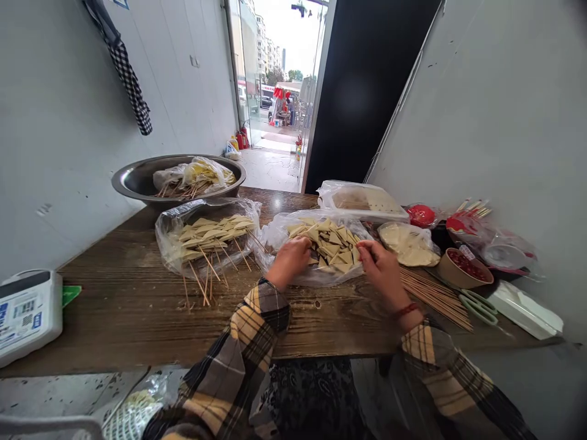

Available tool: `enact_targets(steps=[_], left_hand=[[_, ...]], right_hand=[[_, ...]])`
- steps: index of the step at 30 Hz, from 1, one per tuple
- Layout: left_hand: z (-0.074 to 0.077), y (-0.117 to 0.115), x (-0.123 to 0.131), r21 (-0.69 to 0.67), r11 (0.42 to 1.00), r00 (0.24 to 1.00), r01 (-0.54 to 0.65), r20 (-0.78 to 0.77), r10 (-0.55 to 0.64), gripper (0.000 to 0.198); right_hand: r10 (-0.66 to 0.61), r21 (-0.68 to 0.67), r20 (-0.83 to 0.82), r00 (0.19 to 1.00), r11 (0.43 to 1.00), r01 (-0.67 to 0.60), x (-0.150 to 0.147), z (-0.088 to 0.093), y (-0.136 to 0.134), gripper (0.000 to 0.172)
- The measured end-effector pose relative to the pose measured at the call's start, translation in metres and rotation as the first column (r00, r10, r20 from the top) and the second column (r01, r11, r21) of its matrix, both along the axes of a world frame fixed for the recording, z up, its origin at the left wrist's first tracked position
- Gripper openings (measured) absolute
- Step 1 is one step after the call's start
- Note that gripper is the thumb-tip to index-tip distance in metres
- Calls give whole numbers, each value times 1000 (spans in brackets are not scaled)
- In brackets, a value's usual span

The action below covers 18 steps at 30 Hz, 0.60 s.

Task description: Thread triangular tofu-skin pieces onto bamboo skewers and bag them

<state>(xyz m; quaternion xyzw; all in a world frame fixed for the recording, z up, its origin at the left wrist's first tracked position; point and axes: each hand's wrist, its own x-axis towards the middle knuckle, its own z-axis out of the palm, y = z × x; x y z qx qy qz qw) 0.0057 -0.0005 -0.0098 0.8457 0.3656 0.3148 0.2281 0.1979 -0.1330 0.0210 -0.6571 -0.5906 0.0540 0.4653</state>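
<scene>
My left hand (pixel 290 261) reaches into a clear plastic bag (pixel 279 232) of tan triangular tofu-skin pieces (pixel 332 241), its fingers curled on the pile's left side. At the pile's right side my right hand (pixel 384 270) has its fingers pinched together near a piece; what it grips is hidden. A second bag (pixel 167 235) to the left holds skewered pieces (pixel 211 235) with sticks poking out toward me. Loose bamboo skewers (pixel 433 294) lie on the wooden table (pixel 128 305) beside my right wrist.
A metal basin (pixel 132 180) with bagged skewers sits at the back left. A scale (pixel 27 311) is at the left edge. Right of the pile are round wrappers (pixel 408 244), a paper bowl (pixel 461 269), green scissors (pixel 479 305), a white box (pixel 527 308) and red items (pixel 420 215). Walls close both sides.
</scene>
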Motion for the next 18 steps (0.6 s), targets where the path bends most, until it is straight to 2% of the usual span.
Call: enact_targets(steps=[2,3,5,7,9,11,15,18], left_hand=[[0,-3,-2,98,994,983,50,-178,-32,19],[1,-4,-3,122,990,967,72,-252,-39,20],[2,-7,-5,136,985,931,102,-362,-46,20],[3,-7,-6,141,983,902,118,-430,-46,20],[2,-7,-7,152,979,882,138,-467,-52,20],[-1,-5,-8,171,973,876,152,-479,-53,19],[-4,-5,-5,202,968,871,149,-491,-32,21],[-2,-8,-2,205,969,855,137,-519,-11,20]], right_hand=[[66,-36,-266,962,996,-79,-13,-2,14,33],[100,-29,-409,907,992,-122,-19,-3,22,32],[160,26,-648,745,982,-188,-28,-4,37,31],[202,86,-788,582,972,-220,-34,-3,51,30],[218,109,-855,470,963,-248,-39,-4,61,30],[213,108,-886,412,958,-264,-39,-9,68,31],[214,101,-903,372,948,-301,-34,-22,71,31],[214,94,-906,364,943,-320,-29,-30,69,32]])
